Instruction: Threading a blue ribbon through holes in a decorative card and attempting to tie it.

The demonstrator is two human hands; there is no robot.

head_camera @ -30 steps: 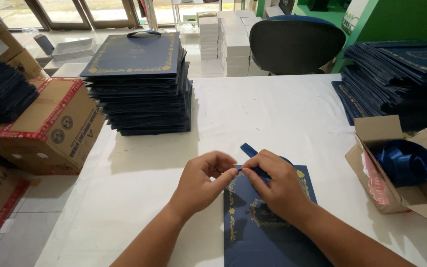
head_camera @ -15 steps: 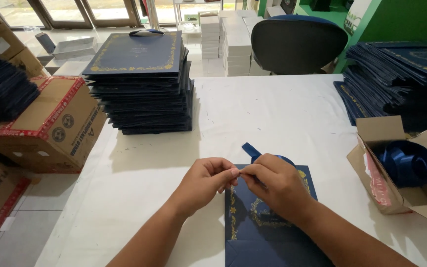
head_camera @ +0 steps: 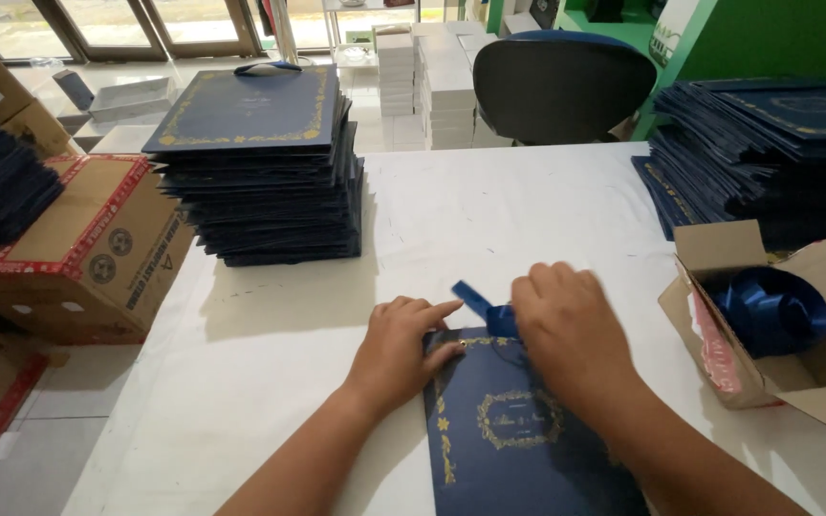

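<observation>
Blue ribbon [head_camera: 478,304] is sticking out beside our right hand [head_camera: 566,330], whose grip we cannot tell (fingers hidden); our left hand [head_camera: 399,349] is pressing the folder [head_camera: 513,435] flat, released.

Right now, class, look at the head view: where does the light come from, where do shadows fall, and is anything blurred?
Head view: daylight enters from the windows at the top; the stack of navy folders throws a soft shadow toward the camera on the white table; the right hand is slightly motion-blurred, the left hand sharper.

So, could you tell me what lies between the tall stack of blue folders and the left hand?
Only bare white table, in the head view, between stack and left hand.
</observation>
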